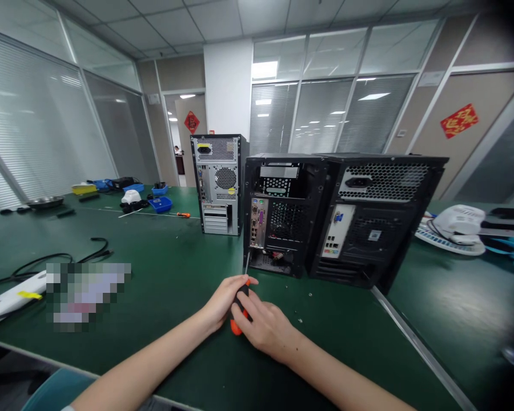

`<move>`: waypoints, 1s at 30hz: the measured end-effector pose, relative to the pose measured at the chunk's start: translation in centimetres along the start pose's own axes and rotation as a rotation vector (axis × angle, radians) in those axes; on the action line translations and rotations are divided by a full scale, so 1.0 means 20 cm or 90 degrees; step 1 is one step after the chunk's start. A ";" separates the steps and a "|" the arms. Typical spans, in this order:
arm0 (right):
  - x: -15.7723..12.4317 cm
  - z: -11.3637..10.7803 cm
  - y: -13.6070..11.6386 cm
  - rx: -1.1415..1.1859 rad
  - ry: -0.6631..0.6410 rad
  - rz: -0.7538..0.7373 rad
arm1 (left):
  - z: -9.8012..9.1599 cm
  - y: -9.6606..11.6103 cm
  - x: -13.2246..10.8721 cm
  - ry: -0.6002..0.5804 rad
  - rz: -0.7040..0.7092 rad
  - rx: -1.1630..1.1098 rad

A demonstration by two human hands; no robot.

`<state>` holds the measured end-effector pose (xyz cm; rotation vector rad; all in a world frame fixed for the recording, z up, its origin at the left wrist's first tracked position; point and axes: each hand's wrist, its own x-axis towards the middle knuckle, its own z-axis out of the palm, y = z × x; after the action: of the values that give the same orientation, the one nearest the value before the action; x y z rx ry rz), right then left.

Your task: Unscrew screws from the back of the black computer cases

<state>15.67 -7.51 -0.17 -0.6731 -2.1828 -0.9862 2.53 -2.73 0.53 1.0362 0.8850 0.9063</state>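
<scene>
Both of my hands are closed around a screwdriver with an orange and black handle [236, 327]. My right hand [266, 323] wraps the handle from the right, while my left hand [223, 298] grips around its upper end, near the metal shaft. That shaft points up and away, towards the lower left rear corner of a black computer case [306, 228] with an open bay at the top and metal port plate. The tip appears to be at the case's edge; whether it touches a screw is too small to tell.
A second black computer case [368, 222] stands close on the right, and a silver-backed one [216, 191] behind on the left. Small screws [300, 320] lie on the green table [175, 297]. At left are a white power strip [15, 298], black cables [34, 260] and blue trays [160, 204].
</scene>
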 end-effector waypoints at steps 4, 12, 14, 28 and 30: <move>0.01 -0.04 0.02 0.025 0.007 0.009 | 0.02 0.04 -0.03 -0.037 0.004 0.018; -0.04 -0.14 0.18 0.170 -0.007 0.227 | 0.02 0.07 0.03 -0.112 0.050 0.074; -0.08 -0.16 0.23 0.200 -0.014 0.299 | 0.04 0.08 0.04 -0.147 0.079 0.106; -0.41 -0.27 0.54 0.293 -0.211 0.474 | 0.28 -0.02 0.17 -0.185 0.251 0.627; -0.46 -0.26 0.57 0.289 -0.216 0.482 | 0.29 -0.07 0.19 -0.183 0.272 0.694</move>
<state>31.04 -6.70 1.12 -1.3570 -2.0296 0.0156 9.53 -1.42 0.07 2.2979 0.9223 0.5454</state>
